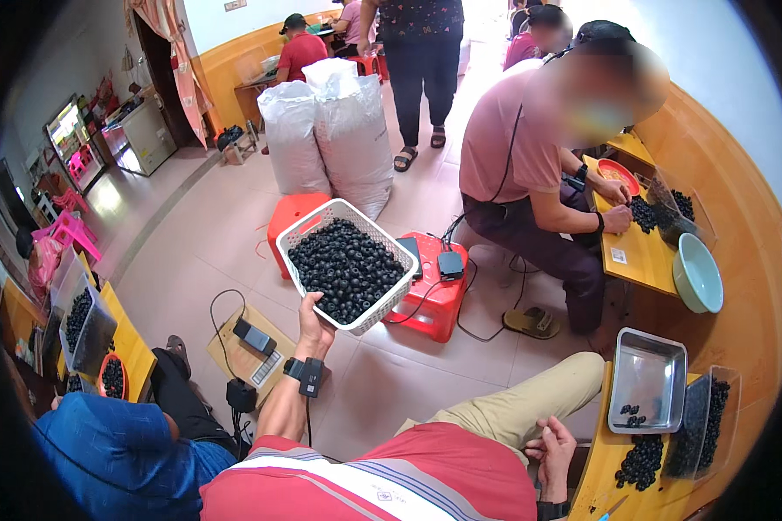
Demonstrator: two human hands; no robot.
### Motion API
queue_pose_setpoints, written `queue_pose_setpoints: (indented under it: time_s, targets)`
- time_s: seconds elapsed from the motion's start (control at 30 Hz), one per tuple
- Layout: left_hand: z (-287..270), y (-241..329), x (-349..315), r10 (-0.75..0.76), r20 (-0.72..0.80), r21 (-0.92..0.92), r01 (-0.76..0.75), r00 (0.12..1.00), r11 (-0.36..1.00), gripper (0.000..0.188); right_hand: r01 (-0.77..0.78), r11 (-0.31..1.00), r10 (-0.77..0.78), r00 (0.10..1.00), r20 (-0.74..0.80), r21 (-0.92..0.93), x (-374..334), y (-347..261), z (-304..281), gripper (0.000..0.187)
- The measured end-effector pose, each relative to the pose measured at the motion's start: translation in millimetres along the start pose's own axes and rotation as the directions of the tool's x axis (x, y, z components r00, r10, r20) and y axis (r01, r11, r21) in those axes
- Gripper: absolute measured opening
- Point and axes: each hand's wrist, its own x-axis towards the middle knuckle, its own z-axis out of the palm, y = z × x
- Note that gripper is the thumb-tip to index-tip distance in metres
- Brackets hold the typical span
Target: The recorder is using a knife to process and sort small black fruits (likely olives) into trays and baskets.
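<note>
My left hand [315, 323] is closed on the near rim of a white plastic basket [389, 319], held up in front of me at the end of my stretched arm. Small dark, round, berry-like pieces [347, 269] fill the basket. My right hand [554, 447] rests by my thigh at the edge of the yellow table [595, 473]; its fingers are loosely bent and apart, with nothing seen in them. Nearest it on the table are a pile of the same dark pieces [641, 462], a metal tray [647, 373] with a few in it, and a knife [615, 505].
Two red stools [439, 308] [300, 217] stand beyond the basket, before tall white sacks [352, 143]. A clear bin [712, 425] of dark pieces is at my right. One co-worker [513, 130] sits ahead right, another [122, 443] at left. Cables and a cardboard sheet [248, 352] lie on the floor.
</note>
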Motion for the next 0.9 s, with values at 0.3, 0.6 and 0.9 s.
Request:
queue_pose_setpoints:
  time_s: [0.3, 0.6, 0.9]
  targets:
    - [33.3, 25.6, 17.7, -0.005, 0.002, 0.086, 0.004, 1.0, 0.996, 0.051, -0.005, 1.0, 0.005, 0.999, -0.036, 0.021, -3.7, 6.0, -10.8, 0.038]
    - [59.2, 37.6, 28.1, -0.052, 0.022, 0.155, 0.048, 0.998, 0.987, 0.057, -0.001, 1.0, 0.002, 0.998, -0.059, 0.023, -5.5, 13.6, -18.3, 0.039]
    - [82.5, 39.3, 23.9, -0.076, 0.0, 0.16, 0.075, 0.997, 0.984, 0.053, 0.005, 0.999, -0.001, 0.994, -0.106, 0.035, -12.8, 20.2, -27.7, 0.038]
